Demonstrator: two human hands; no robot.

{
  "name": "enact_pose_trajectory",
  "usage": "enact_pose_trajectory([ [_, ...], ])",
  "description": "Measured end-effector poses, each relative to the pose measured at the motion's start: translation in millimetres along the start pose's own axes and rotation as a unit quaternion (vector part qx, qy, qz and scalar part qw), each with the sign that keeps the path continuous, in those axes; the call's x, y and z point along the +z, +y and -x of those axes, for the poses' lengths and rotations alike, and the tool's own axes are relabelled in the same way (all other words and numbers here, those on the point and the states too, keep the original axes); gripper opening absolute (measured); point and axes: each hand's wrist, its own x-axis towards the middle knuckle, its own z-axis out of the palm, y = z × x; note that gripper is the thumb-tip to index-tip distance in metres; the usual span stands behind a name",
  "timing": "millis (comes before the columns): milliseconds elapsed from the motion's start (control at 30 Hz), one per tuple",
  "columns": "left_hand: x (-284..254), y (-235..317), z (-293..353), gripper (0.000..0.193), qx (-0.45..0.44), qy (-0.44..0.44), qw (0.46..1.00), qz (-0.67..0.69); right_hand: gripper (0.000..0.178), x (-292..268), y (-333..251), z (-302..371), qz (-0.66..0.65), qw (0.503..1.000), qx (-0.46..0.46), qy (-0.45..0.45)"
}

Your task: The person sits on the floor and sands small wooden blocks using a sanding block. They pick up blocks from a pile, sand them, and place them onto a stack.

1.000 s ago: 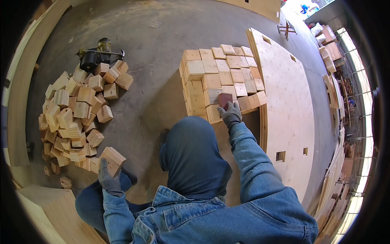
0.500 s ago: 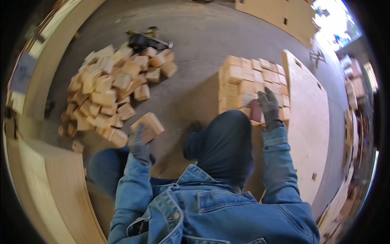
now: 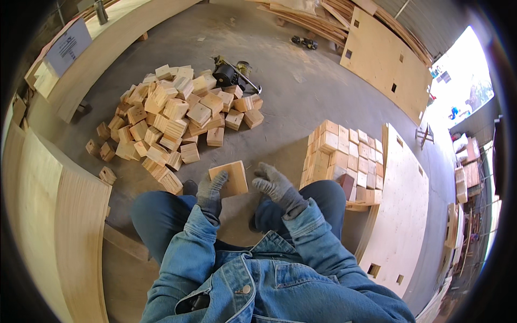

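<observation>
Between my knees, my left hand [image 3: 210,189] in a grey glove grips a flat, square-faced wooden block [image 3: 232,179] by its left side. My right hand [image 3: 273,183], gloved too, hovers just right of that block with fingers apart and nothing in them. Beyond my left knee lies a loose pile of wooden blocks [image 3: 177,110]. By my right knee stands a neat stack of blocks [image 3: 344,153] in rows, with one dark reddish block [image 3: 345,183] at its near side.
Pale plywood sheets [image 3: 401,204] stand right of the stack. A thick plywood stack [image 3: 81,226] rises at my left. Behind the loose pile lies a black power tool [image 3: 231,74]. More boards with cut-outs [image 3: 385,59] lean at the far right, and a small stool [image 3: 425,135] stands near the bright doorway.
My right hand has come away from the block stack, leftward to beside the block in my left hand. That block now shows its broad face. My view has tilted up and shifted.
</observation>
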Motion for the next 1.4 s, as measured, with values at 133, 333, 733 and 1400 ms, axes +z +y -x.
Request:
enact_pose_trajectory([
  [133,2,4,4,0.049,-0.005,-0.034,0.998,-0.061,0.081,16,-18,6,-0.025,0.996,0.079,-0.035],
  [333,9,3,5,0.053,-0.012,-0.08,0.993,-0.086,0.079,15,5,7,-0.064,0.995,0.039,-0.073],
  [733,-7,-38,-21,0.038,0.14,-0.113,0.974,-0.138,0.076,14,1,5,-0.016,0.998,0.058,-0.023],
  [1400,-21,-35,-34,0.047,-0.102,0.001,0.994,0.039,0.044,-141,-16,12,-0.278,0.911,0.05,0.301],
])
